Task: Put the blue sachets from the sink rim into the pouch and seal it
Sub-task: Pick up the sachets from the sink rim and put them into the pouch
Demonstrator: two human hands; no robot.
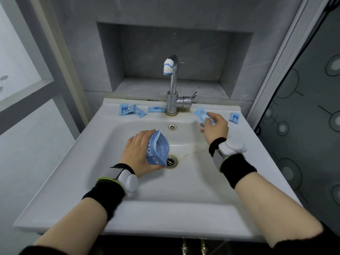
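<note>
Pouch [159,148] — blue with white lettering, held low over the basin, its lower corner just beside the drain [171,161]. Left hand [139,151] grips it from the left, fingers curled over the upper edge and thumb under the lower corner. The mouth appears spread toward the right; not sealed, as far as can be told.

Right hand [216,127] is over the back right of the sink rim [88,144], thumb and fingertips pinching the pinched sachet [201,114]. Cannot tell whether this one touches the rim.

Lying on the rim:
- corner sachet [235,117], near the back right corner, apart from the right hand
- tap-side sachet [154,109], flat, just left of the tap base
- outer-left sachet [126,109] and inner-left sachet [140,113], overlapping at back left

Tap [173,85] stands centred at the back — spout end covered by a white-and-blue cap [168,68], lever [190,98] pointing right. Overflow hole [172,127] sits below the tap base. Brownish staining in the basin right of the drain. Each wrist carries a black band with a white pod.
</note>
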